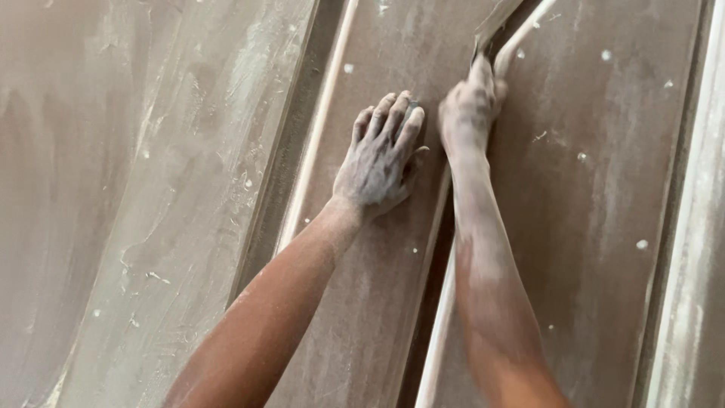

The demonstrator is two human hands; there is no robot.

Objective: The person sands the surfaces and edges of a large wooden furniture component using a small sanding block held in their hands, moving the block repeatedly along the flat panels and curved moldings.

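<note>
A dusty brown wooden door panel [377, 287] with raised mouldings fills the view. My left hand [381, 155] lies flat on the middle panel, fingers together and spread forward, coated in pale dust. My right hand [470, 106] is closed around a folded piece of sandpaper [495, 23] and presses it into the groove [438, 249] between two panels. Both forearms are powdered with the same dust.
A pale moulding strip [317, 128] runs diagonally left of my left hand. Another recessed panel [604, 189] with white filler spots lies to the right. A broad dusty surface [113, 189] spreads at left, and a light frame edge [695, 264] borders the right.
</note>
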